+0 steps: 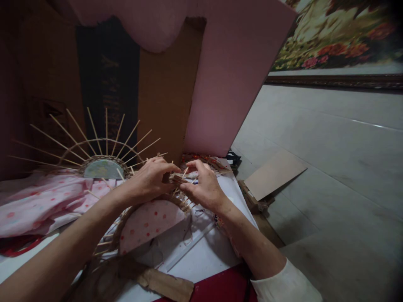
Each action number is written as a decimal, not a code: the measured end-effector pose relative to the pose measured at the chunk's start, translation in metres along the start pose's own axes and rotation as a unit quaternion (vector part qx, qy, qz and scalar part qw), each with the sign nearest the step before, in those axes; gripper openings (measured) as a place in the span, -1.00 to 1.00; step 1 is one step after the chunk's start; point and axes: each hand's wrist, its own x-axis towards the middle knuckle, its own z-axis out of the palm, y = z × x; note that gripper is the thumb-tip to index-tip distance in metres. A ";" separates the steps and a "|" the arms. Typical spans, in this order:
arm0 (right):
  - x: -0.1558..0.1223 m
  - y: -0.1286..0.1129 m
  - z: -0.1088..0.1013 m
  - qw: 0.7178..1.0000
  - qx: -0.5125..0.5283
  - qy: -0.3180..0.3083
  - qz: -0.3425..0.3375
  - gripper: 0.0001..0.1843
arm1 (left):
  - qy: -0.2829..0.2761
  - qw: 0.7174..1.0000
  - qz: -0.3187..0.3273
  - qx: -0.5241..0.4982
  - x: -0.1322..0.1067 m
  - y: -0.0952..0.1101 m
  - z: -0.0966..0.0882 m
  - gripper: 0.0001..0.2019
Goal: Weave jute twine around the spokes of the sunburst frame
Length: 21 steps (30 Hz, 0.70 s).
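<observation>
My left hand and my right hand meet over the rim of a round woven piece made of thin cane, with a pink dotted cloth in its middle. Both hands have fingers pinched closed on the woven edge, where short stakes stick up between them. A second woven disc with long cane spokes fanning upward stands behind my left hand.
Pink patterned cloth lies at the left. A white sheet covers the surface below my hands. Cardboard and a pink board stand behind. A flat cardboard piece lies on the grey floor at right.
</observation>
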 end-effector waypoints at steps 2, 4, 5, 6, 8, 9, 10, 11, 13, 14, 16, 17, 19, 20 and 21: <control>0.001 0.002 -0.002 1.000 0.015 -0.013 -0.005 -0.56 | 0.004 1.000 0.000 0.003 0.000 0.000 0.000 -0.67; 0.002 0.004 -0.004 0.999 0.033 -0.023 -0.014 -0.60 | 0.004 1.000 0.003 0.007 -0.001 0.000 0.000 -0.68; 0.002 0.004 -0.004 0.999 0.040 -0.025 -0.017 -0.64 | 0.004 1.000 0.002 0.010 -0.001 0.000 0.000 -0.68; 0.002 0.005 -0.004 0.998 0.045 -0.026 -0.020 -0.66 | 0.003 1.000 0.000 0.011 -0.001 0.000 0.000 -0.68; 0.001 0.004 -0.003 0.998 0.048 -0.022 -0.019 -0.66 | 0.003 1.000 0.000 0.012 -0.001 0.001 -0.001 -0.68; 0.001 0.004 -0.002 0.999 0.046 -0.018 -0.017 -0.64 | 0.003 1.000 0.003 0.013 -0.001 0.001 -0.002 -0.68; 0.000 0.003 -0.002 0.999 0.040 -0.013 -0.014 -0.61 | 0.003 1.000 0.007 0.014 -0.001 0.001 -0.002 -0.68; -0.001 0.002 -0.001 0.999 0.032 -0.008 -0.012 -0.59 | 0.003 1.000 0.010 0.014 -0.001 0.001 -0.002 -0.69; -0.001 0.001 0.001 1.000 0.016 0.002 -0.008 -0.57 | 0.004 1.000 0.010 0.012 -0.001 0.002 -0.002 -0.69; -0.002 0.000 0.001 1.000 0.009 0.006 -0.008 -0.57 | 0.005 1.000 0.009 0.010 -0.001 0.002 -0.002 -0.69; -0.002 0.000 0.003 1.000 0.000 0.013 -0.009 -0.58 | 0.008 1.000 0.009 0.007 -0.001 0.003 -0.002 -0.70; -0.003 -0.001 0.003 1.000 -0.005 0.016 -0.010 -0.58 | 0.009 1.000 0.009 0.005 -0.001 0.004 -0.002 -0.70; -0.003 -0.001 0.004 1.000 -0.014 0.022 -0.013 -0.59 | 0.009 1.000 0.007 0.005 -0.001 0.004 -0.002 -0.70; -0.003 -0.001 0.004 0.999 -0.017 0.024 -0.015 -0.59 | 0.010 1.000 0.004 0.005 -0.001 0.004 -0.002 -0.70; -0.004 -0.001 0.004 0.999 -0.019 0.024 -0.017 -0.59 | 0.009 1.000 0.000 0.004 -0.001 0.004 -0.002 -0.69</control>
